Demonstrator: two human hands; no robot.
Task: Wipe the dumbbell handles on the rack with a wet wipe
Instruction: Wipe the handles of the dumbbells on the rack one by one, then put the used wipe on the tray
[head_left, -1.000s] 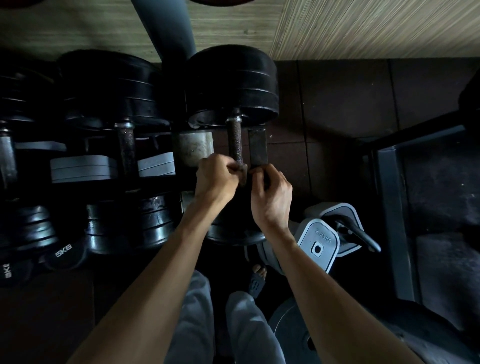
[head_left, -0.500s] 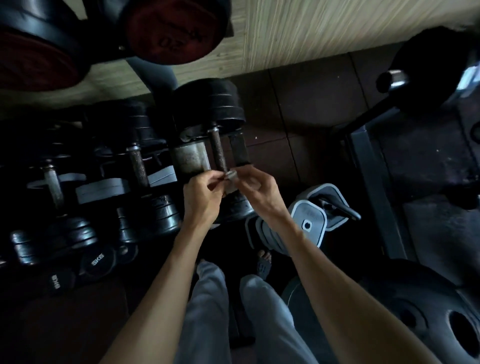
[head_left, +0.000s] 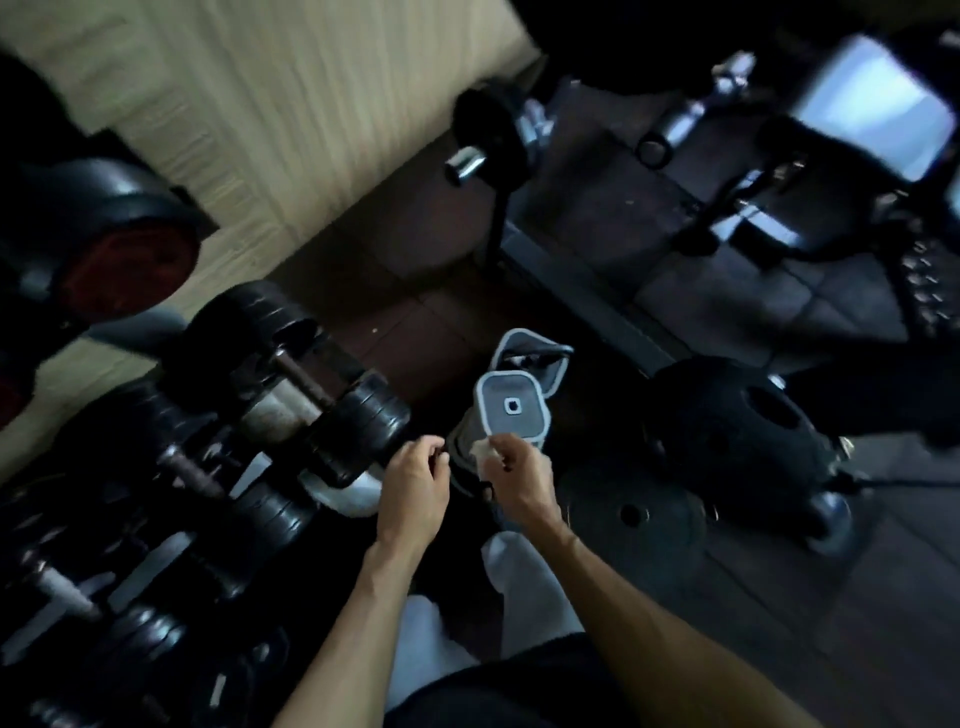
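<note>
Just in front of the body, both hands are held close together above the dark floor, clear of the dumbbell rack (head_left: 171, 525). A small crumpled white wet wipe (head_left: 483, 451) is pinched between the thumb and curled fingers of the right hand (head_left: 522, 480), with a little of the wipe showing at the fingertips. The left hand (head_left: 415, 491) is seen just beside it, fingers loosely curled inward and thumb near the forefinger; nothing can be made out in its grasp (the frame is blurred and dim, so a firm statement cannot be given). The two hands are apart by a narrow gap. To the left, a large black dumbbell (head_left: 296, 379) is laid on the rack, its rusty brown handle (head_left: 304, 382) exposed between two stacks of black plates, and it is touched by neither hand. Further dumbbells with worn handles are ranged below and left of it on the same rack. Just beyond the right hand, a grey-and-white adjustable dumbbell (head_left: 514, 410) is stood on the floor. A black weight plate (head_left: 634, 514) is laid flat on the floor to the right, and pale trouser legs (head_left: 519, 587) are seen beneath the forearms.
</note>
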